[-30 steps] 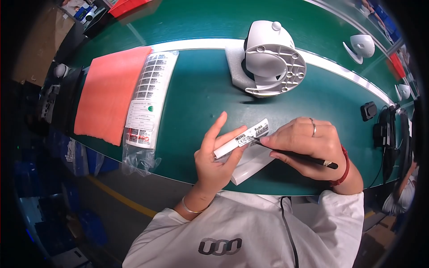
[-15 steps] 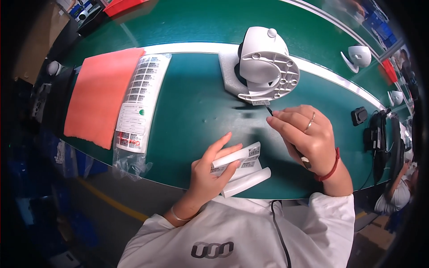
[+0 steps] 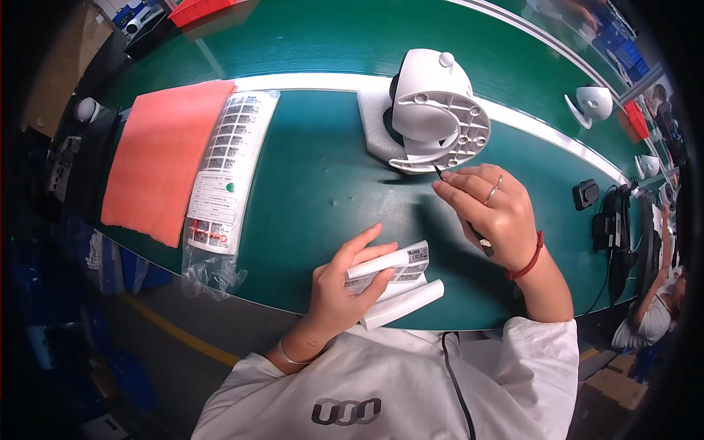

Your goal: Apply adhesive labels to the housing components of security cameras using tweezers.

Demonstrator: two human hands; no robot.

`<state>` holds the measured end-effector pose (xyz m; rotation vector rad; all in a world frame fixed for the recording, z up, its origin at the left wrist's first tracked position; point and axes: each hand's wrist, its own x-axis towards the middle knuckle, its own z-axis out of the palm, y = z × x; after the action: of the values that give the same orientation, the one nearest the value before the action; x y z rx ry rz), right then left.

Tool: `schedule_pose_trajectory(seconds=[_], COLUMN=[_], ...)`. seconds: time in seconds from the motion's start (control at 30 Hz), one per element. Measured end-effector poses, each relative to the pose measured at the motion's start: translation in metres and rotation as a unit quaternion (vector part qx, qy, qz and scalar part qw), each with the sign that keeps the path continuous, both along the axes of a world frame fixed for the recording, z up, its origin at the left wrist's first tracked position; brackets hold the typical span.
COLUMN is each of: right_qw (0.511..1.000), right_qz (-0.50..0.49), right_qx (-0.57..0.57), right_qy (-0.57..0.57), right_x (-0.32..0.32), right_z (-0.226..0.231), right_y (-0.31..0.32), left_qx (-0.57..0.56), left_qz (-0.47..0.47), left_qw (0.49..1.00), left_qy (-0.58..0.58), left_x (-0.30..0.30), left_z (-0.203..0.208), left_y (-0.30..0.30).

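My left hand (image 3: 339, 290) grips a curled sheet of printed labels (image 3: 412, 273), white-backed with small grey stickers, over the table's near edge. In my right hand (image 3: 493, 213) is a pair of dark, thin tweezers (image 3: 440, 174), held closed between thumb and fingers. Their tip meets the lower rim of a white camera-like device (image 3: 429, 95). That device lies tipped over, its ribbed round base (image 3: 469, 133) turned toward me. Beneath it is a white foam pad (image 3: 372, 121). No label can be made out at the tweezers' tip.
On the left lie an orange foam sheet (image 3: 165, 158) and a bagged stack of label sheets (image 3: 238, 139). A black square block (image 3: 586, 194) and dark cables (image 3: 614, 227) are at the right. Another white device (image 3: 592, 103) stands beyond the white strip. A person (image 3: 653, 315) is at far right.
My right hand has moved slightly up and left, bringing the tweezers to the base rim. The small label seen at their tip before is out of sight. My left hand has barely shifted.
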<state>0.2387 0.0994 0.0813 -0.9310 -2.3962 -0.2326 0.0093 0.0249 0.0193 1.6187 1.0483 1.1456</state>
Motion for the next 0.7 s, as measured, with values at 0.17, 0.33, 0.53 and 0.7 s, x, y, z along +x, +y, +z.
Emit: schedule_pose_trajectory(seconds=[0.17, 0.33, 0.53, 0.7], right_qw=[1.000, 0.997, 0.918, 0.931], right_qz=[0.006, 0.014, -0.072, -0.036], right_qx=[-0.030, -0.063, -0.249, -0.184], right_qy=[0.002, 0.044, 0.301, 0.312], right_x=[0.005, 0.006, 0.009, 0.012], right_z=[0.001, -0.001, -0.006, -0.014], right_y=[0.001, 0.004, 0.011, 0.015], left_qx=[-0.009, -0.007, -0.019, -0.028], left_qz=[0.006, 0.010, 0.008, 0.008], left_qw=[1.000, 1.000, 1.000, 0.999], left_qy=[-0.010, -0.011, -0.016, -0.020], left_x=[0.001, 0.000, 0.001, -0.001], left_z=[-0.001, -0.002, -0.001, -0.002], left_y=[0.000, 0.000, 0.001, -0.001])
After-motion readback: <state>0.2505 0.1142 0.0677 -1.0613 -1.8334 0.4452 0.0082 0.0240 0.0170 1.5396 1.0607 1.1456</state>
